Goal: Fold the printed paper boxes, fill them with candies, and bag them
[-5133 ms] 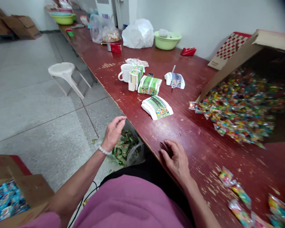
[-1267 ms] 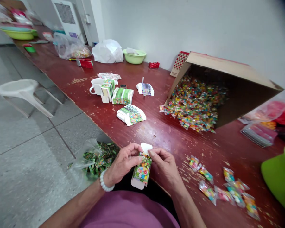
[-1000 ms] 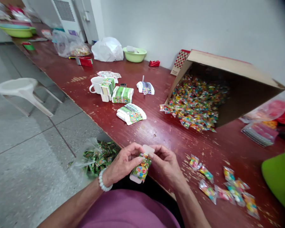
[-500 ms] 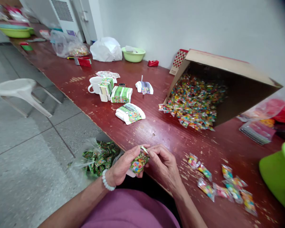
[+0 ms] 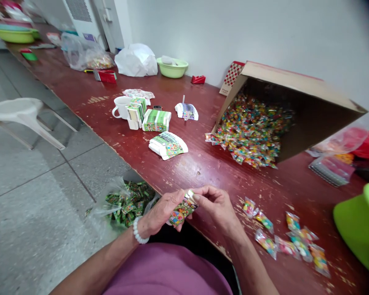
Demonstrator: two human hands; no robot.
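Over the table's front edge I hold a small green printed candy box (image 5: 182, 214) tilted between both hands. My left hand (image 5: 161, 211), with a beaded bracelet at the wrist, is closed around the box from its left side. With thumb and forefinger, my right hand (image 5: 217, 208) pinches the white flap at its upper end. To the right lie several wrapped candy packets (image 5: 299, 247). A stack of flattened green cartons (image 5: 168, 145) rests on the table beyond my hands. Below, at left, an open plastic bag (image 5: 126, 203) contains many green printed packs.
A big cardboard box (image 5: 298, 76) lies on its side, candy packets spilling from it. Banded carton stacks (image 5: 156, 119) stand by a white mug (image 5: 121, 107). A green basin (image 5: 356, 229) is at right; a white stool (image 5: 21, 110) stands on the floor left.
The box has tipped slightly in my hands, and its top flap shows more white between the fingers. My left fingers have slid further over its front. The view has shifted a little.
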